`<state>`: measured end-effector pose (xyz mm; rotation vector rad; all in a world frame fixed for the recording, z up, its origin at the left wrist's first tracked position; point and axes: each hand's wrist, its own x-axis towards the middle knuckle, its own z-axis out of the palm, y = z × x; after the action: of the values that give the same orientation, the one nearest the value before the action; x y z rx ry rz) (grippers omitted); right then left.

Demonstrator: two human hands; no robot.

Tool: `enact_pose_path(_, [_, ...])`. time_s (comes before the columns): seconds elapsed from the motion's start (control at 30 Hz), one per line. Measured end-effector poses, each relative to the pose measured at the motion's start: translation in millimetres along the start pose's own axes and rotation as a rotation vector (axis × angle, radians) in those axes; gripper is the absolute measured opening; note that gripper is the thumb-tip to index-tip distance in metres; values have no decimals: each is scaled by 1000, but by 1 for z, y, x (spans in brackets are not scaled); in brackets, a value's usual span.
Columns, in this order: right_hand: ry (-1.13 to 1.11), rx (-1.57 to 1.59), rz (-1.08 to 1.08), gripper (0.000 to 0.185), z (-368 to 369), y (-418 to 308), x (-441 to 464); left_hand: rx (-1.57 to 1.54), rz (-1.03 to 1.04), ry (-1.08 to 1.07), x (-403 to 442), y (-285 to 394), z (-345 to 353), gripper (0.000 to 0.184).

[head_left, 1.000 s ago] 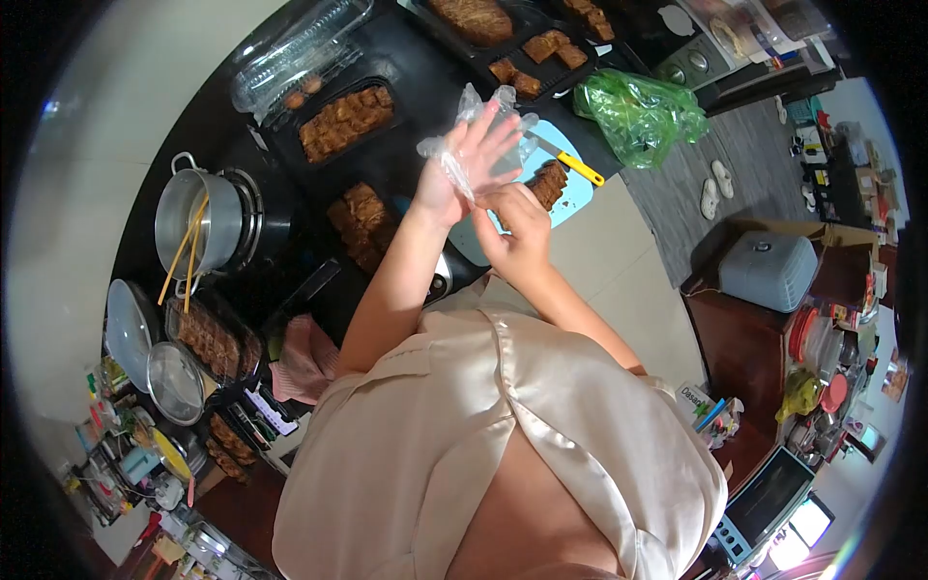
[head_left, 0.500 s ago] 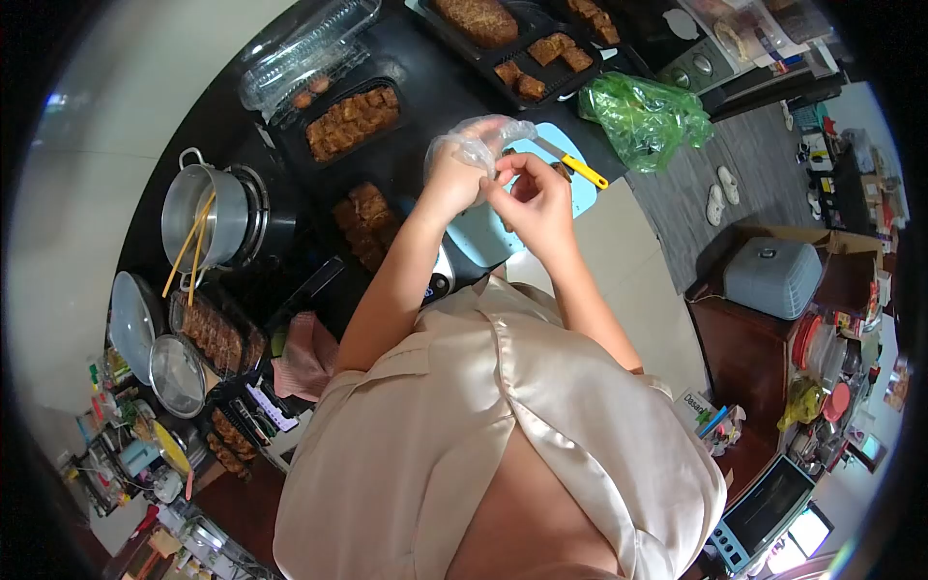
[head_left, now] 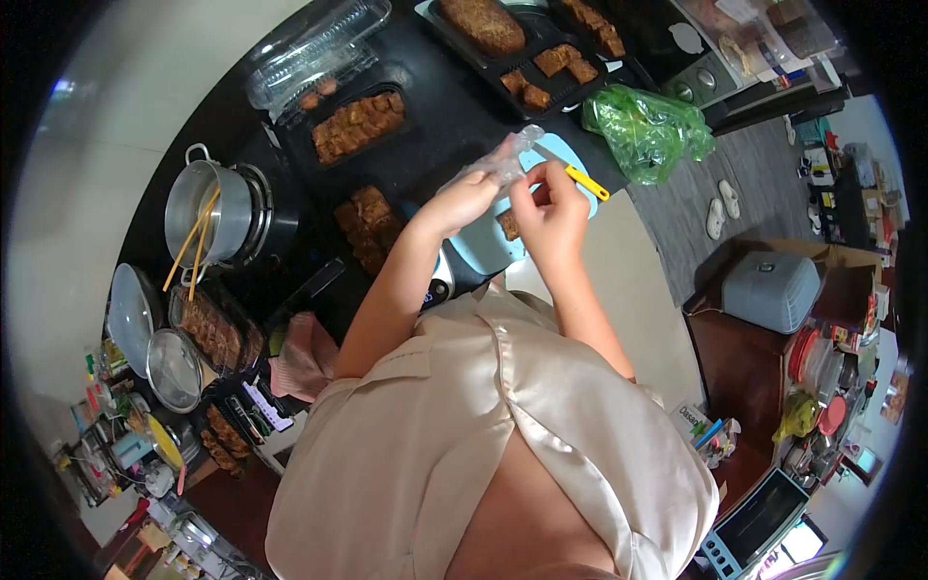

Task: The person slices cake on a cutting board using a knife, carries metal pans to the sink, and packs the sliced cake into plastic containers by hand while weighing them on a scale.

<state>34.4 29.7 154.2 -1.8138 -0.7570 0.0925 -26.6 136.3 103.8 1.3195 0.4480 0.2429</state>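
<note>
Clear plastic glove (head_left: 495, 166) at the fingers of the left hand (head_left: 466, 203); back of that hand and wrist bare. A second ago the film reached the wrist, so it has slid toward the fingertips and covers less skin. Left fingers lie within the crumpled film; cannot tell whether spread or together.

Right hand (head_left: 558, 217) ungloved, thumb and fingertips drawn together, apparently pinching the glove's edge. Both hands above a light blue board (head_left: 476, 253).

On the board: a brown food piece (head_left: 508, 225), partly hidden by the right hand; knife to the far right, yellow handle (head_left: 588, 183) jutting over the edge. Green plastic bag (head_left: 648, 132) beyond, right. Food tray (head_left: 359, 128) far left of the hands.
</note>
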Motion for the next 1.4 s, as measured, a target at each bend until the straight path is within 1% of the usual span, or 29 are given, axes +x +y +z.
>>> enact_pose_path(0.07, [-38,-19,-128,12,4,-11,-5,-62,18,-43,23,0,-5,48])
enact_pose_path(0.1, [-73,-14,-158,12,8,-14,-10,337,-82,-67,45,4,-12,52])
enact_pose_path(0.17, [-156,38,-189,11,15,-17,-16,735,-179,-89,51,14,-11,56])
enact_pose_path(0.2, [-156,38,-189,11,16,-19,-16,527,-77,-47,41,24,-5,62])
enact_pose_path(0.27, [-208,-27,-256,11,14,-24,-12,317,27,-3,30,29,3,70])
enact_pose_path(0.33, [-246,-4,-241,11,16,-27,-14,-245,-8,-105,25,29,11,91])
enact_pose_path(0.37, [-219,-43,-228,12,19,-28,-16,-386,-91,-68,28,33,11,97])
enact_pose_path(0.4, [-195,-82,-215,12,20,-28,-18,-407,-120,-72,36,18,-6,100])
enact_pose_path(0.47, [-215,-149,-242,12,19,-17,-20,-608,-154,-63,28,24,-17,97])
enact_pose_path(0.53, [-234,-219,-256,12,20,-11,-23,-656,-157,-66,30,21,-23,95])
enact_pose_path(0.6, [-231,-204,-403,12,22,-8,-20,-610,-257,-14,34,18,-24,94])
enact_pose_path(0.63, [-231,-207,-406,12,19,-8,-19,-733,-323,60,35,18,-25,92])
enact_pose_path(0.67, [-213,-97,-338,14,14,-8,-17,-733,-318,59,32,17,-28,92])
enact_pose_path(0.73, [-133,48,-202,25,1,-5,-8,-1012,-167,-142,21,19,-36,88])
enact_pose_path(0.77, [-84,35,-68,28,-7,5,-3,-1038,-156,-213,19,21,-41,80])
enact_pose_path(0.8, [-56,83,61,28,-13,19,4,-1043,-156,-209,17,21,-41,80])
enact_pose_path(0.83, [-72,173,157,26,-17,32,10,-924,-165,-119,15,22,-41,78])
enact_pose_path(0.87, [-62,153,188,24,-18,41,13,-802,-175,-32,14,22,-40,77])
enact_pose_path(0.93, [-64,288,253,17,-20,46,17,-772,-148,-35,9,24,-34,75])
enact_pose_path(0.97, [-62,289,250,17,-20,47,21,-854,-185,-97,7,26,-31,76])
enact_pose_path(1.0, [-20,250,152,14,-20,48,25,-937,-225,-156,4,29,-29,78])
enact_pose_path(1.03, [23,210,57,12,-20,49,27,-946,-232,-184,2,31,-28,82])
enact_pose_path(1.07, [26,211,61,12,-21,50,29,-943,-237,-184,2,31,-28,82])
enact_pose_path(1.13, [-18,142,-42,10,-23,49,32,-985,-248,-272,1,31,-29,87])
enact_pose_path(1.2, [-15,111,-17,9,-25,51,35,-984,-258,-275,0,30,-31,88])
enact_pose_path(1.27, [63,52,-44,8,-27,63,41,-985,-266,-274,-3,30,-35,89])
enact_pose_path(1.3, [26,156,66,9,-29,60,43,-935,-257,-277,-5,31,-37,89])
enact_pose_path(1.33, [24,156,66,9,-29,56,43,-885,-247,-280,-6,32,-38,89])
enact_pose_path(1.4, [-76,113,-47,10,-29,44,38,-918,-240,-283,-7,34,-37,90])
